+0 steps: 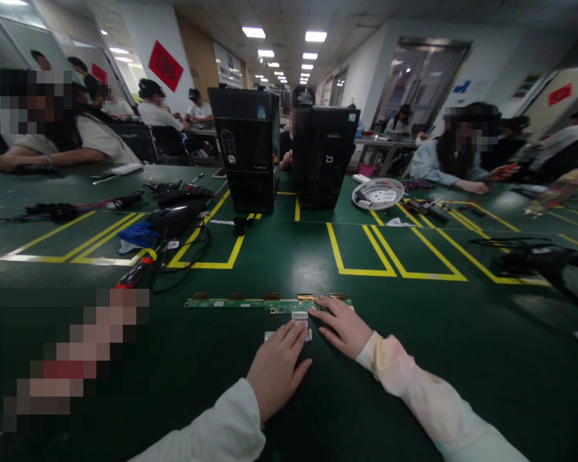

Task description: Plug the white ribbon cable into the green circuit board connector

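A long, thin green circuit board (241, 303) lies flat across the table in front of me, with copper-coloured tabs along its far edge. My left hand (277, 366) rests palm down, fingers stretched out over a white flat cable (300, 317) at the board's near edge. Part of that cable is hidden under the fingers. To the right, my right hand (344, 324) lies with fingers spread. Its fingertips touch or nearly touch the right part of the board; I cannot tell which.
Two black computer towers (248, 147) (325, 157) stand ahead. Cables and a black tool with a blue part (139, 236) lie left, near a red-and-black handle (133, 273). A white round basket (378, 194) sits right. Yellow tape (366, 272) marks the table; several people sit around.
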